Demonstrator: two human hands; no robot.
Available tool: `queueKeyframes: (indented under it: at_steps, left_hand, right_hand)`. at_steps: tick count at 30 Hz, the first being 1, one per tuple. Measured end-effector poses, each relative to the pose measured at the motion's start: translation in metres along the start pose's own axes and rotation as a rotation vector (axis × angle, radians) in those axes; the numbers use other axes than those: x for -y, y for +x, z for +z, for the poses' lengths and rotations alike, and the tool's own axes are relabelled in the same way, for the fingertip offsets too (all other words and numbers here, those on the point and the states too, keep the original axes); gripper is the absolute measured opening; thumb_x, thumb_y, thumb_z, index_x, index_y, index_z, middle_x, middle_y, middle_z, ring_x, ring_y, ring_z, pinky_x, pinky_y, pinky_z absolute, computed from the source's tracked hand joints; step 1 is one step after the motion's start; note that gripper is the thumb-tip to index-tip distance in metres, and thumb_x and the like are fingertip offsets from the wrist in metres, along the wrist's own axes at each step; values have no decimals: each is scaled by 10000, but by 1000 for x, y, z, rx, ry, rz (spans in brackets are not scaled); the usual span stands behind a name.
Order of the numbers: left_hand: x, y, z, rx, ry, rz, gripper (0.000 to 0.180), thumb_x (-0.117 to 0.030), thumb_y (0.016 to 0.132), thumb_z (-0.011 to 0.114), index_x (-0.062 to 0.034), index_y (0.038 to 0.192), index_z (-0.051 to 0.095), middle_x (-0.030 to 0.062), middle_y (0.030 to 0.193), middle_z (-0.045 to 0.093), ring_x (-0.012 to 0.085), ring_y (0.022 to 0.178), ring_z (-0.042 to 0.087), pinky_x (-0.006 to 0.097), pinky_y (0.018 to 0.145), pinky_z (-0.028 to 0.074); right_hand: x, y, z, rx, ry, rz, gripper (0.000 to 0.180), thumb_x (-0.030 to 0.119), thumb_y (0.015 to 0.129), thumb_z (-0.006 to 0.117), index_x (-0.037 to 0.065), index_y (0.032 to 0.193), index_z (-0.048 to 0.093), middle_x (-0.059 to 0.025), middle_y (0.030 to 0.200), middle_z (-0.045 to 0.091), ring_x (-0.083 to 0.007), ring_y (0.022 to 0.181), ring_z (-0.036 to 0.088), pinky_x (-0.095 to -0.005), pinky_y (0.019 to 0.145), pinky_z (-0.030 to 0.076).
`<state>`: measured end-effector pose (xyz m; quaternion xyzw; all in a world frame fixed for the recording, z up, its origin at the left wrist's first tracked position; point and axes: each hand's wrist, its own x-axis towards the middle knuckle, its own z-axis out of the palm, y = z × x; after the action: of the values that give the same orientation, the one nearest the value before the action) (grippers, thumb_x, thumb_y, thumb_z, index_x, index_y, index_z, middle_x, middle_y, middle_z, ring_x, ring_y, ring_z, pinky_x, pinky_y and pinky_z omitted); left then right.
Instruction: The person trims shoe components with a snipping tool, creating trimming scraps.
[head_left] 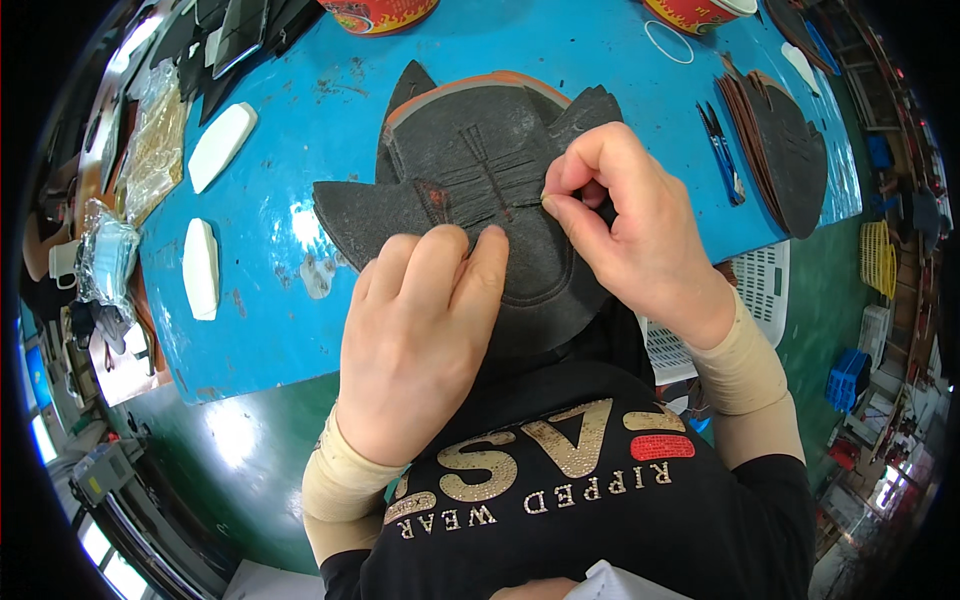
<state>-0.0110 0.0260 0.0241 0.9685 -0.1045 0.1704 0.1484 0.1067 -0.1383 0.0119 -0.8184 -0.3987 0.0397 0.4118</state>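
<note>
A dark grey leather-like piece with pointed side flaps and a brownish-orange far edge lies at the table's near edge. Thin cords or pleats fan across its middle and gather along a central seam. My left hand bears down on its left half, fingers bent and closed against the surface; the fingertips are partly hidden. On the right side of the cords, the thumb and index finger of my right hand are pinched together. What lies between them is too small to make out.
Blue-handled snips and a stack of dark pieces lie on the right of the blue table. White pads and plastic bags are at left. Red tubs stand at the far edge. A white basket sits below right.
</note>
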Motion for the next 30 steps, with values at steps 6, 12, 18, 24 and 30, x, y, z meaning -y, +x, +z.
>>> queueKeyframes:
  at_steps: [6,12,18,24,30]
  left_hand:
    - [-6,20,8,59,67,-59,336,-42,713,597,-6,1044,642,60,837,506,199,747,512,302,642,442]
    - [-15,17,18,-1,293,31,205,-80,772,599,-7,958,644,21,772,476,145,700,481,261,567,384]
    - [-24,17,12,171,352,-28,380,-67,747,577,21,1116,606,46,866,508,175,766,503,279,671,447]
    - [-17,15,22,2,376,57,168,-61,787,618,5,939,646,24,796,495,132,684,461,251,541,356]
    - [-15,14,24,-32,378,92,100,-39,800,621,-7,893,631,25,807,488,137,684,453,255,542,360]
  right_hand:
    - [1,2,-1,-6,-58,-31,222,-42,797,661,41,921,496,-48,800,610,-190,709,611,-287,651,507]
    - [8,2,2,-34,-173,-88,196,-58,760,653,34,882,530,-62,798,610,-236,711,611,-305,644,503]
    - [-11,-4,-15,-174,-253,-221,192,-15,703,633,46,884,635,-72,834,620,-275,728,590,-360,644,465]
    - [-8,-18,2,-128,-349,-343,281,42,661,647,16,940,671,-54,949,604,-230,819,566,-323,667,465]
    - [-10,-15,-1,-88,-419,-403,269,87,680,631,-7,930,666,-50,968,598,-223,843,548,-325,674,462]
